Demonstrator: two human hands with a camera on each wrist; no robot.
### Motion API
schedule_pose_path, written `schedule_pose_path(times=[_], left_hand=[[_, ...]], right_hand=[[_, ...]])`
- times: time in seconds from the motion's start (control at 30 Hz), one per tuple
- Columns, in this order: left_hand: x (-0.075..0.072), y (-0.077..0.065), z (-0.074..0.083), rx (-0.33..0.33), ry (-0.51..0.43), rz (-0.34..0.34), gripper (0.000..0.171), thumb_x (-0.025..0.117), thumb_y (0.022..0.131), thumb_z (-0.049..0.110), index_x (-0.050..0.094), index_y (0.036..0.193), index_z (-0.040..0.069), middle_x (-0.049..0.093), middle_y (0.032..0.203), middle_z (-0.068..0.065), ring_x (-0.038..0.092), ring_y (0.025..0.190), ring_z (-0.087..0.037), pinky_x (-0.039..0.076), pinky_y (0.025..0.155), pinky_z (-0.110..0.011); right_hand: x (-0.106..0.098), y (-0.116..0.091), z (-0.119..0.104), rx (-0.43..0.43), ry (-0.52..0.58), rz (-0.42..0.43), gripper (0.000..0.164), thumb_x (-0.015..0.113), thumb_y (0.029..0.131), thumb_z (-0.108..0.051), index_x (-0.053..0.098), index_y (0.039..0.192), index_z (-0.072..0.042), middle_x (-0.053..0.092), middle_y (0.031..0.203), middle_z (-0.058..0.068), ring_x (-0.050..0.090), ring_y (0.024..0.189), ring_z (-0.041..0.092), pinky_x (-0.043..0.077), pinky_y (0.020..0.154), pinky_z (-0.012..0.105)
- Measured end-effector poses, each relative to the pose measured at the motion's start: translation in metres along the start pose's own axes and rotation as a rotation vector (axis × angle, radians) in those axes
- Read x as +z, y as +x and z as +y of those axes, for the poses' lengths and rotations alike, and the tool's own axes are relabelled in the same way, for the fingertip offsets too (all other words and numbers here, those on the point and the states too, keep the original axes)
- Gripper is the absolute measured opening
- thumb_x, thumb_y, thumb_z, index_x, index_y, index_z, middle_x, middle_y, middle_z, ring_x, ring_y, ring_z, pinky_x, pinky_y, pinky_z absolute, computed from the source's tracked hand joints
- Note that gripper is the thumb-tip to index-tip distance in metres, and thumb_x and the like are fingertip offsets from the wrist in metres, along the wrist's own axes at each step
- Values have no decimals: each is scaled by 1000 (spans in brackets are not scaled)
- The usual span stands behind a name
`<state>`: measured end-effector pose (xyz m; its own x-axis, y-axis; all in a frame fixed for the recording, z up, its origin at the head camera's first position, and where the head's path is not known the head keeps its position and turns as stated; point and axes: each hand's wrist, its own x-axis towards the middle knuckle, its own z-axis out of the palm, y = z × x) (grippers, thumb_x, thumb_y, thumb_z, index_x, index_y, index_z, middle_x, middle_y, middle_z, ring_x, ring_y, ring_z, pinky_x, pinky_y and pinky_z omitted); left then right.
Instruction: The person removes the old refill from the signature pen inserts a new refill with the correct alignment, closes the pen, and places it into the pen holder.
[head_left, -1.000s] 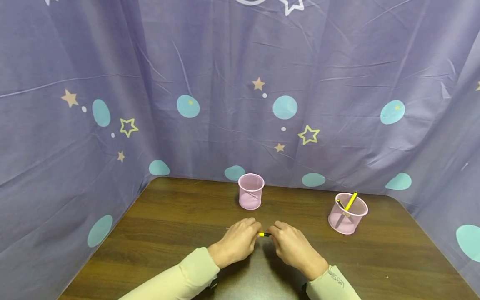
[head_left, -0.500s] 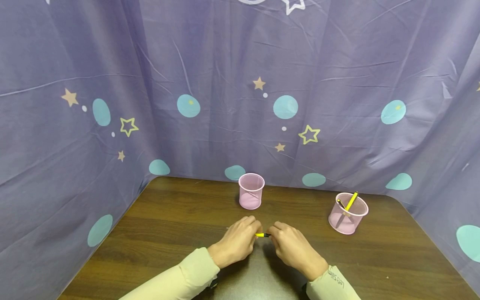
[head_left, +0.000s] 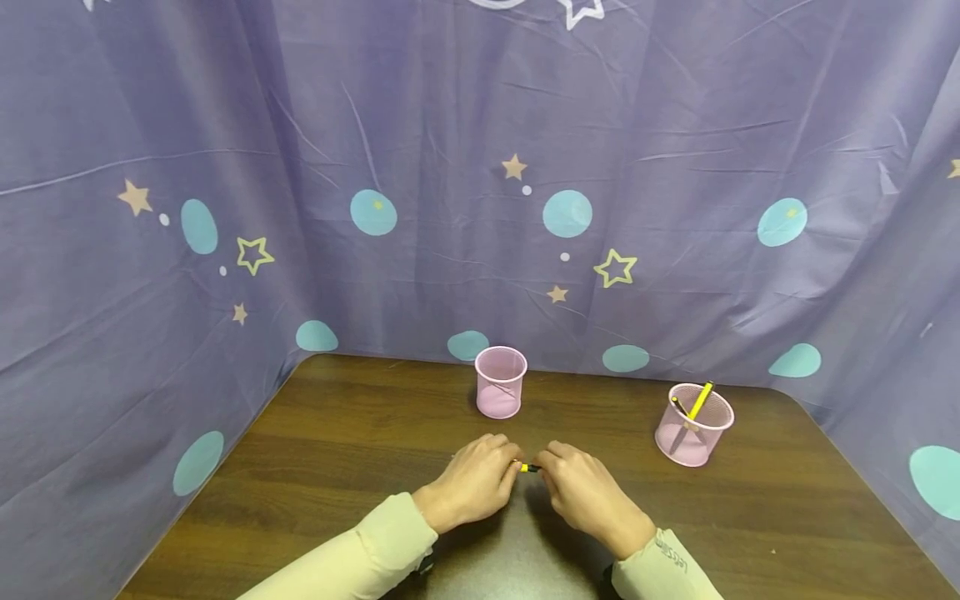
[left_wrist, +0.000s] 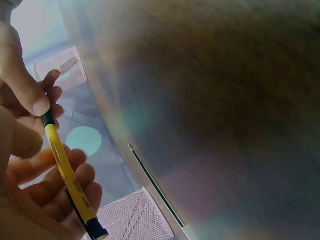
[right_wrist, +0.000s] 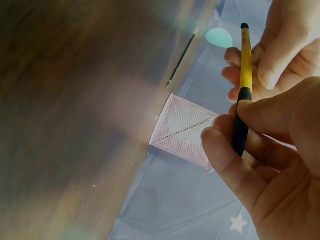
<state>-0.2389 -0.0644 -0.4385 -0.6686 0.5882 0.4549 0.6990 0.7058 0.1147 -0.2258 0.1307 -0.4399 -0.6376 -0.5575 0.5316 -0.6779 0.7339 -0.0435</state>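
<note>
My left hand and right hand meet over the middle of the table, with a yellow-and-black pen between them. In the right wrist view, the right thumb and fingers pinch the pen's black grip section. The left fingers curl around the yellow barrel, the thumb close beside it; its black-capped end sticks out past them in the left wrist view. On the tabletop beyond the hands lies a thin dark pen refill with a pointed tip, mostly hidden behind the left hand in the head view.
A pink mesh cup stands behind the hands, near the table's back edge. Farther right, a second pink mesh cup holds yellow-and-black pens. A purple patterned curtain surrounds the brown wooden table.
Between the hands, the visible stretch of yellow barrel lengthens half a second ago and is shorter again now, as the left fingers shift on it. The right hand stays almost still.
</note>
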Motion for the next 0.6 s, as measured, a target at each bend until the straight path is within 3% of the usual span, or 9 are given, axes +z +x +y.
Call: schedule_pose_path(times=[0.2, 0.6], left_hand=[[0, -1, 0, -4, 5, -43, 8, 61, 85, 9, 68, 84, 14, 58, 76, 6, 60, 75, -14, 50, 67, -29], [-3, -2, 0, -4, 5, -6, 6, 69, 81, 12, 66, 84, 16, 56, 79, 7, 58, 75, -12, 49, 66, -27]], right_hand=[[0, 1, -1, -1, 6, -4, 15, 70, 76, -1, 67, 85, -13, 55, 77, -7, 58, 68, 12, 49, 57, 29], [1, 1, 0, -4, 3, -11, 14, 70, 75, -1, 65, 81, -12, 51, 74, -7, 55, 65, 12, 48, 54, 28]])
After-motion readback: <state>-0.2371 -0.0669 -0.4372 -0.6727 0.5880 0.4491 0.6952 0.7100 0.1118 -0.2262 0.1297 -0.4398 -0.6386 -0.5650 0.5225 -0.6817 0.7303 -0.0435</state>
